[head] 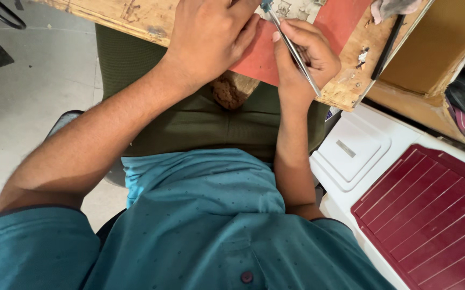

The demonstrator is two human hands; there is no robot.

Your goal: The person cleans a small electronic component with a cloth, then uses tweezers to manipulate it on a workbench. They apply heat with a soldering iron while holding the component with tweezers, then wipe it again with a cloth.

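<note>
Wooden, scuffed and chipped along its near edge, the worn plank workbench [345, 86] carried everything here, with a flat sheet of red-orange mat [259, 59] lying across it and reaching right to that near edge. Off the bench's right corner sat a white plastic appliance with a ribbed maroon lid [431, 215], so space was tight on that side.

Left hand [211, 37] was pressing down flat on the mat, fingers curled under a bit, so I couldn't tell if it pinched anything. Right hand [305, 56] was closed around a thin silvery metal tool, tweezers by the look of it [294, 51], held like a pen, with the tip pointing up toward the far side of the mat.

Risk, as I saw it: both hands were packed close, so a slip of that pointed tool could have jabbed the left fingers. The work also sat near the bench's near edge, so any small part knocked loose could've dropped into the lap or onto the floor.

Hard to make out: the tool tip and whatever it touched were cut off at the top of the frame. Something pale and patterned showed there, couldn't identify it. A brownish lump below the bench edge was unclear too.
</note>
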